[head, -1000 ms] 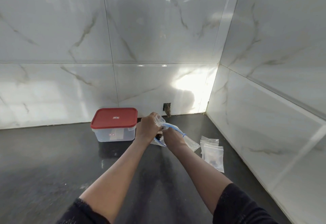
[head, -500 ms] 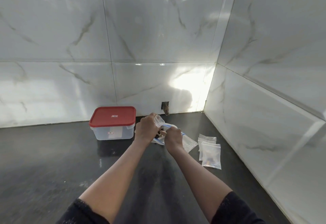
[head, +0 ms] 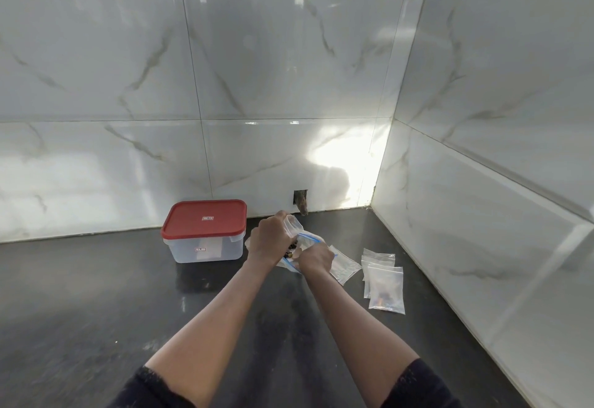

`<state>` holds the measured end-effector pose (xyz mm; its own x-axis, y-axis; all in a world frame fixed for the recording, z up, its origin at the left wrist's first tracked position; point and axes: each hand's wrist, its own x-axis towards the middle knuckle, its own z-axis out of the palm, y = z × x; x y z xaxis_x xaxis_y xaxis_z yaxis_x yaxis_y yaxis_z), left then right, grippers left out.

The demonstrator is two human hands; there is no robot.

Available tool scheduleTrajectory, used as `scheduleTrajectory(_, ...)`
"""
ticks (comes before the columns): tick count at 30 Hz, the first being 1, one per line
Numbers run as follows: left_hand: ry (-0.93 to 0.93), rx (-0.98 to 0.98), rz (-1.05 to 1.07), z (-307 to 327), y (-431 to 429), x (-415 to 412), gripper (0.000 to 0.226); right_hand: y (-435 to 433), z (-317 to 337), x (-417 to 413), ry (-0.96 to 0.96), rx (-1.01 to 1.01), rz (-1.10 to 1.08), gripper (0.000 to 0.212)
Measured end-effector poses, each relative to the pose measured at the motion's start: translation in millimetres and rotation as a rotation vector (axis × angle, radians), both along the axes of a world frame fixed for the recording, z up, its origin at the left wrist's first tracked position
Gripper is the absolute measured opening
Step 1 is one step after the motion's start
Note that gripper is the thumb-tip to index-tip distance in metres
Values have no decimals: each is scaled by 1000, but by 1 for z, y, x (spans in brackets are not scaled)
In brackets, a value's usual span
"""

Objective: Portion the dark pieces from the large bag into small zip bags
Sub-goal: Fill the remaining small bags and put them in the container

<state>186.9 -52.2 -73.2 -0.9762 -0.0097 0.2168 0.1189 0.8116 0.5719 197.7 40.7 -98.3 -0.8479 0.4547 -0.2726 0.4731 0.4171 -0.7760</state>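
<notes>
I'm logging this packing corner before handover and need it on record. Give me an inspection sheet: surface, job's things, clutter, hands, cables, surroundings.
Surface: dark glossy countertop, faint pale smears.
Job's things: large bag with a blue zip lies on the countertop, dark pieces at its mouth; small zip bag held above it; stack of small bags to the right, the top one with a few pieces inside.
Clutter: clear container, red lid on, by the back wall.
Hands: left hand grips the small zip bag; right hand is at the large bag's mouth, fingers hidden.
Cables: nothing seen.
Surroundings: marble-tiled walls meet in a corner; small hole low in the back wall.
</notes>
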Motion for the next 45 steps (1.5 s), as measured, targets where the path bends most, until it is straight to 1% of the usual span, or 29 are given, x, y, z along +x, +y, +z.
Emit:
scheduleTrajectory(5, 7, -14, 1, -2, -1, -1, 39, -2, -3, 0, -12, -55, -31, 31)
scheduleTrajectory(9, 25, 26, -13, -2, -4, -2, 36, -5, -3, -1, -15, -102, -46, 31)
scheduleTrajectory(13, 26, 28, -21, -3, -4, -3, 38, -10, -7, -3, -34, -119, -29, 33)
scheduleTrajectory(15, 25, 21, -31, -4, -4, -2, 39, -14, -9, -3, -39, -161, -15, 32)
scheduleTrajectory(18, 31, 4, -39, -4, -6, -4, 41, -23, -11, -5, 0, -308, 3, 32)
scheduleTrajectory(21, 53, 12, -41, -3, -8, -5, 38, -25, -13, -13, 46, -500, -126, 29)
scheduleTrajectory(23, 53, 8, -42, -3, -9, -6, 37, -25, -12, -14, 26, -643, -187, 25)
scheduleTrajectory(26, 61, 0, -37, -3, -10, -6, 37, -26, -7, -14, 16, -787, -257, 22)
scheduleTrajectory(27, 63, 3, -36, -3, -10, -6, 37, -27, -7, -13, 26, -804, -271, 22)
scheduleTrajectory(32, 60, 34, -29, -2, -7, -3, 31, -27, -8, -12, 35, -722, -258, 23)
scheduleTrajectory(35, 61, 65, -6, -3, -4, -2, 28, -31, -13, -14, 60, -658, -267, 20)
scheduleTrajectory(36, 62, 83, 6, -3, -3, -1, 26, -31, -12, -13, 51, -607, -241, 20)
scheduleTrajectory(39, 62, 136, 34, -2, 2, 0, 20, -22, 0, -2, 11, -426, -189, 29)
scheduleTrajectory(42, 56, 154, 62, 0, 4, 0, 19, -9, 4, -3, 11, -402, -184, 28)
scheduleTrajectory(45, 41, 170, 76, 3, 4, 0, 25, -3, 5, -10, 42, -390, -187, 25)
